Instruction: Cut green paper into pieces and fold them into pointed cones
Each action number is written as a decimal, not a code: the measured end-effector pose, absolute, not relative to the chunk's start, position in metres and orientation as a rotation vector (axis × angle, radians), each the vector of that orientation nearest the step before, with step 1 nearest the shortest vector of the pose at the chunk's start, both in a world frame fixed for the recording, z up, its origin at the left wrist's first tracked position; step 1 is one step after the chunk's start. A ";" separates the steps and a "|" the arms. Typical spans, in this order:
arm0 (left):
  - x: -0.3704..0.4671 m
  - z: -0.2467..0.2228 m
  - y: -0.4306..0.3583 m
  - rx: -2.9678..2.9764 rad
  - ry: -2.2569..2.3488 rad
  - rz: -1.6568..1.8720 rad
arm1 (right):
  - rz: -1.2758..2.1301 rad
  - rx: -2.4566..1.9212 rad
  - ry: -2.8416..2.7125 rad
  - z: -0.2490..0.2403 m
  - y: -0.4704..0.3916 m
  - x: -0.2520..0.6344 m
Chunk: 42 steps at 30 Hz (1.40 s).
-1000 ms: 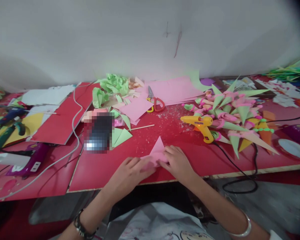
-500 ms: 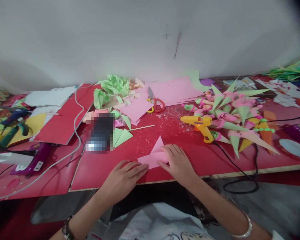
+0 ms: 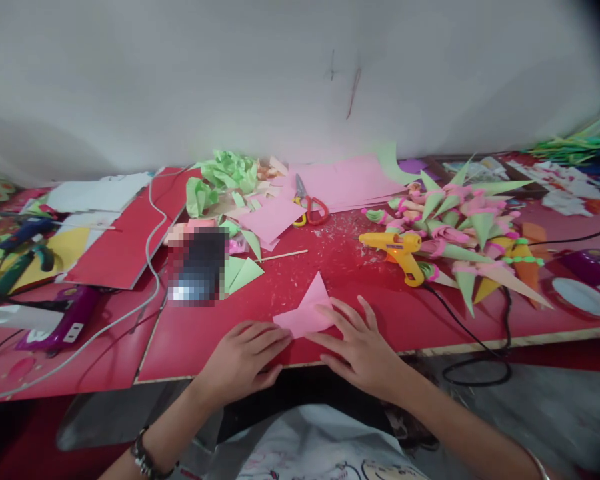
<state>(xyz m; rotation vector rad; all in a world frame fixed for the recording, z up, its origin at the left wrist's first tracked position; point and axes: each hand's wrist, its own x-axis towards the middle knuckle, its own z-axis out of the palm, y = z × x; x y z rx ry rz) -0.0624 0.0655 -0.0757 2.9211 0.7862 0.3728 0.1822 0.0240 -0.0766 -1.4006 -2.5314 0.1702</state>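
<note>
A folded pink paper lies on the red table near its front edge, one pointed corner toward the wall. My left hand rests at its left end, fingertips on the paper's lower left edge and the thumb apart below. My right hand is spread over the right part, with its fingertips touching the paper. Beyond the paper lie a thin stick and folded green paper pieces. To the right is a yellow glue gun.
Scissors and pink sheets lie toward the wall. Pink and green paper cones are heaped at right. A white cable crosses the left side, beside a purple power strip. The red table has a seam at left.
My right hand has opened, its fingers spreading and shifting toward me, and more of the pink paper's right side shows. My left thumb has moved away from the paper.
</note>
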 end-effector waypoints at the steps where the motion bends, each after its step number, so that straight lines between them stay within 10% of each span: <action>1: -0.064 -0.075 0.066 2.916 0.785 0.410 | 0.167 -1.424 -2.510 -0.076 0.024 0.185; 32: -0.058 -0.048 0.064 2.763 1.032 0.514 | 0.757 -1.288 -2.453 -0.048 0.070 0.177; 42: 0.006 -0.056 0.078 2.880 1.173 0.397 | 0.358 -1.371 -2.340 -0.041 0.077 0.193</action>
